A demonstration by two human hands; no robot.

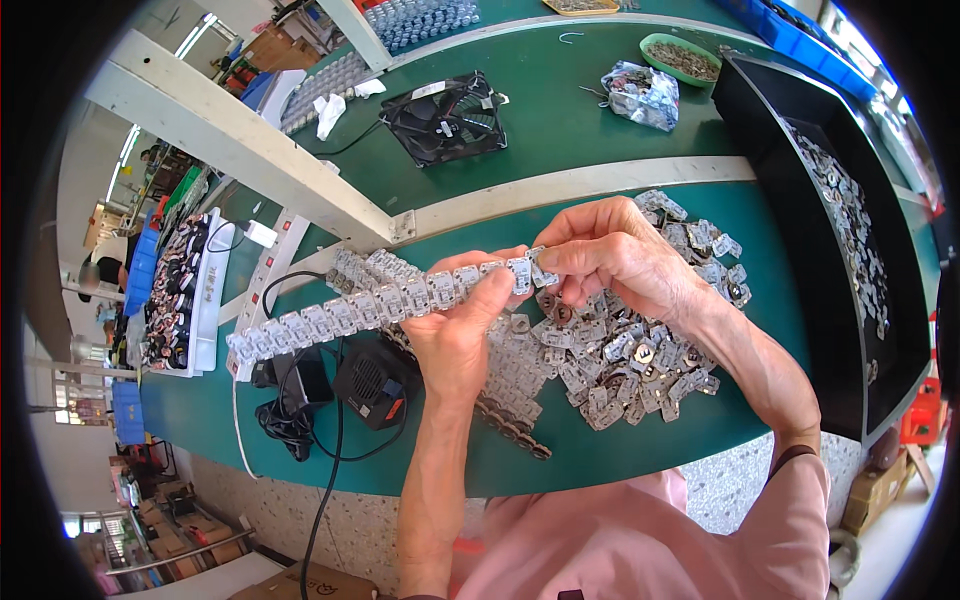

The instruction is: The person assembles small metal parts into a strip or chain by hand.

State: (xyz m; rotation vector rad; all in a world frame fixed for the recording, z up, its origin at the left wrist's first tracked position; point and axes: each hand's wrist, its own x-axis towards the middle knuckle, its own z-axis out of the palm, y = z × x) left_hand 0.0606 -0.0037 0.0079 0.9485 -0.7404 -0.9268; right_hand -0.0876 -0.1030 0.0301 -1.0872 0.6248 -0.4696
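My left hand (462,325) grips a long row of small clear plastic parts (345,313) that are joined end to end and stretch out to the left over the green table (650,440). My right hand (612,252) pinches one more clear part (540,270) against the right end of that row. Under both hands lies a heap of loose clear parts with metal inserts (625,350). A second finished row (372,268) lies on the table behind the held one.
A black bin (800,260) with several metal pieces stands at the right. A black fan (445,118), a plastic bag of parts (642,95) and a green bowl (680,55) sit further back. A black adapter with cables (370,385), a power strip (268,280) and a white tray (185,300) are at the left.
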